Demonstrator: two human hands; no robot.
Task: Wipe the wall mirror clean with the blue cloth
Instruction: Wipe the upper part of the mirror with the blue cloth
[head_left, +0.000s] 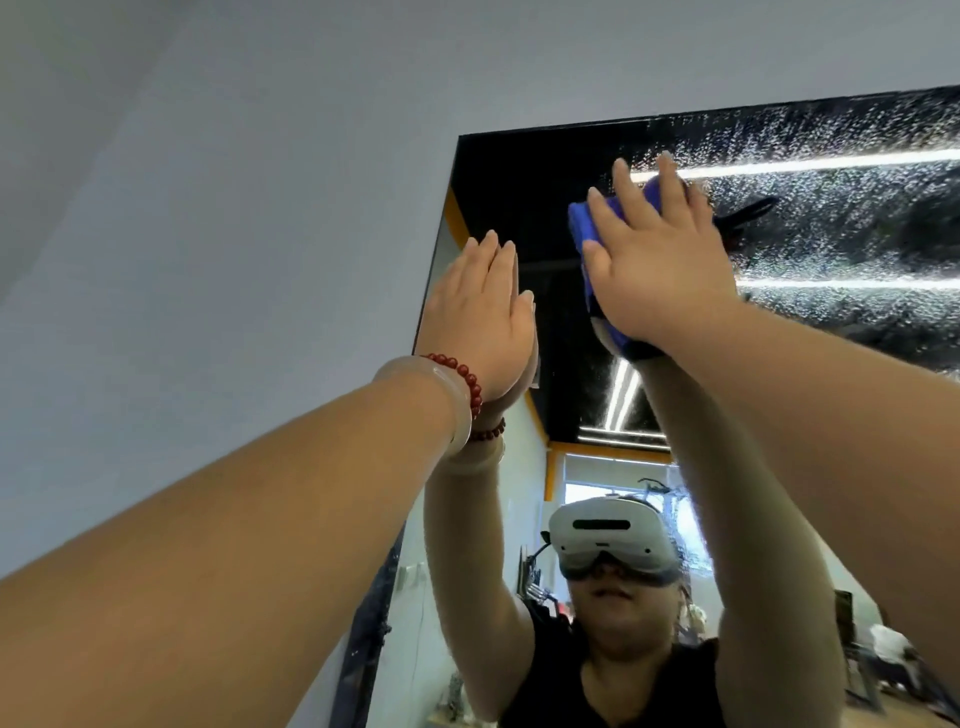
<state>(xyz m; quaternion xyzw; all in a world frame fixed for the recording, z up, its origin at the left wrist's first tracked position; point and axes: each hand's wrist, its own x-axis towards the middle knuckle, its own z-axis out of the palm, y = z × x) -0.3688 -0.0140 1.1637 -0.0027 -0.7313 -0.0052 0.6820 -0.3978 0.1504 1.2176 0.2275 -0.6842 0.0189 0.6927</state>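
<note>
**Both arms raised to the mirror, cloth under the right palm**

Two bare forearms rise from the lower corners of the view toward the wall mirror (519, 197), which hangs on a pale grey wall (208, 208). At the left wrist sit a pale bangle (449, 400) and, just above it, a string of red beads (465, 376).

The left hand (480, 312) is released: its fingers are straight and close together, and the palm lies flat against the glass just inside the mirror's left edge, meeting its own reflection.

The right hand (660, 270) is higher and further right, near the mirror's top. Its fingers are spread and straight, pressing the blue cloth (587, 218) flat to the glass. The cloth is folded into a pad; it shows past the fingertips, along the thumb side and below the heel of the palm.

Fine white droplets (857, 223) speckle the glass to the right of the cloth, across reflected strips of ceiling light. Lower in the mirror the person's reflection wears a white headset (605, 535) and a dark top.
</note>
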